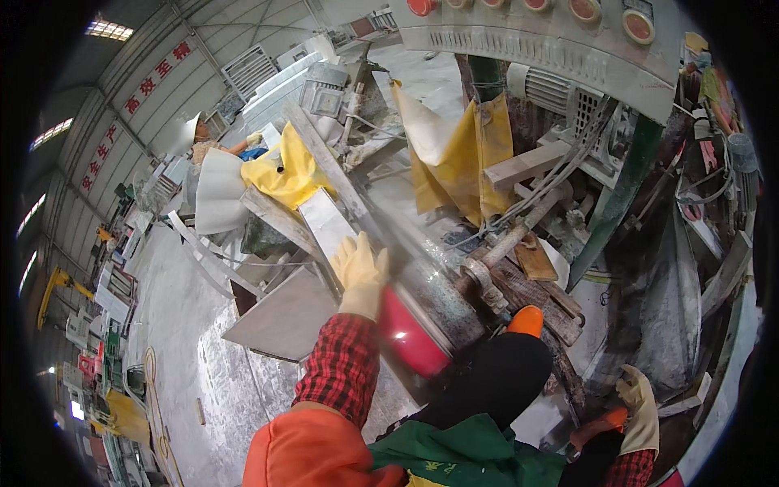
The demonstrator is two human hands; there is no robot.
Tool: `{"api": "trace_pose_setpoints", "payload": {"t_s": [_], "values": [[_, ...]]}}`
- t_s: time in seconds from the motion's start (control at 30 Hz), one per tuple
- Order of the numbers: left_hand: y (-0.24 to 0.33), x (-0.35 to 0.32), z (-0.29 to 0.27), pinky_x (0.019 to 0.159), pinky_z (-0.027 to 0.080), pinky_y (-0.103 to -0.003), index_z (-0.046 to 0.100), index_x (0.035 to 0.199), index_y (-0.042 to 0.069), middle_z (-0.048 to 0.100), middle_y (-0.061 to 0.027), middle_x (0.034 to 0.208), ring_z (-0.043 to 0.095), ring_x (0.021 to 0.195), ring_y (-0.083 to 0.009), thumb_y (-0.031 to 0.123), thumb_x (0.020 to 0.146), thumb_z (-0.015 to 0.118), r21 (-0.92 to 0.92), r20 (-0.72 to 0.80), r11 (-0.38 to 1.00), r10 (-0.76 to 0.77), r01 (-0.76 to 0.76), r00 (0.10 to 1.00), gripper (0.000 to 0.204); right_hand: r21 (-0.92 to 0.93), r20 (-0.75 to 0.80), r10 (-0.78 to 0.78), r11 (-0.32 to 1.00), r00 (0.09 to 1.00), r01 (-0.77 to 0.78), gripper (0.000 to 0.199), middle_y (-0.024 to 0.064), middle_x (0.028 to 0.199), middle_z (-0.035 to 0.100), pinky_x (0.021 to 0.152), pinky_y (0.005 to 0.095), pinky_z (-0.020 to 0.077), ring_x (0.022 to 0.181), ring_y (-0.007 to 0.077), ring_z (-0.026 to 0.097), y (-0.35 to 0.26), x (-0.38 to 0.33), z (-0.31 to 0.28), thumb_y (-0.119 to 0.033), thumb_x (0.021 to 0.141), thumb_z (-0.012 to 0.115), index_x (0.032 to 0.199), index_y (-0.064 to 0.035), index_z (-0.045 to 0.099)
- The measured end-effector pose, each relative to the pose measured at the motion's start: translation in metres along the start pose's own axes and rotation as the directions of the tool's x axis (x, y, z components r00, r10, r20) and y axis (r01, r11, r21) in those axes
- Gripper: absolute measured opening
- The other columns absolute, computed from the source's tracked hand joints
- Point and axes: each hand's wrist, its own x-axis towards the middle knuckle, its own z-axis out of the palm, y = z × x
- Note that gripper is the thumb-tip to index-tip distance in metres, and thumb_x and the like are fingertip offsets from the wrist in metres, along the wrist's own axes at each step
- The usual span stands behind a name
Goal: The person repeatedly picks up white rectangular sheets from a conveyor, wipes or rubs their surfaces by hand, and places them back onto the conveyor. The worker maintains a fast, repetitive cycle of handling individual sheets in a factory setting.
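Observation:
My left hand [361, 274], in a cream rubber glove, lies spread on the end of a narrow white slab [326, 223]. The slab rests lengthwise on a machine bed beside a wet metal rail [434, 292]. Just below the hand is a shiny red curved surface [411, 329]. A yellow sheet [288, 172] drapes over the slab's far end. My right hand [640, 410], gloved alike, hangs low at the right, apart from the machine. Its fingers are loosely bent with nothing visible in them. It is nearest to an orange boot [600, 426], partly hidden.
A control panel [552, 36] with round buttons overhangs the far side. Beneath it are a yellow curtain [462, 154], cables and a pipe [527, 223]. A grey board [280, 316] juts out left of the machine. Another person [203, 142] in a pale hat stands at the far left.

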Motion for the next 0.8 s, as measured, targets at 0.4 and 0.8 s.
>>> {"api": "trace_pose_setpoints", "payload": {"t_s": [0.4,0.8], "values": [[0.005,-0.005,-0.001,0.106,0.032,-0.049,0.052,0.136,0.009,0.052,-0.0178,0.124,0.045,0.126,-0.0344,0.042,0.087,0.068,0.036,-0.008,0.999,0.016,-0.016,1.000,0.061,-0.058,-0.053,-0.050,0.997,0.997,0.047,0.051,0.0246,0.104,0.072,0.080,0.0365,0.0523,0.089,0.0306,0.070,0.003,0.000,-0.001,-0.023,0.090,0.061,0.137,-0.0034,0.058],[0.007,-0.012,0.000,0.108,0.031,-0.049,0.051,0.136,0.009,0.050,-0.0218,0.134,0.044,0.128,-0.0365,0.042,0.087,0.067,0.019,0.014,1.000,0.017,-0.017,1.000,0.062,-0.040,-0.014,-0.082,0.996,0.997,0.081,0.055,0.0255,0.124,0.067,0.093,0.0364,0.0521,0.113,0.0345,0.067,-0.001,-0.003,-0.002,-0.014,0.087,0.064,0.141,-0.0086,0.055]]}}
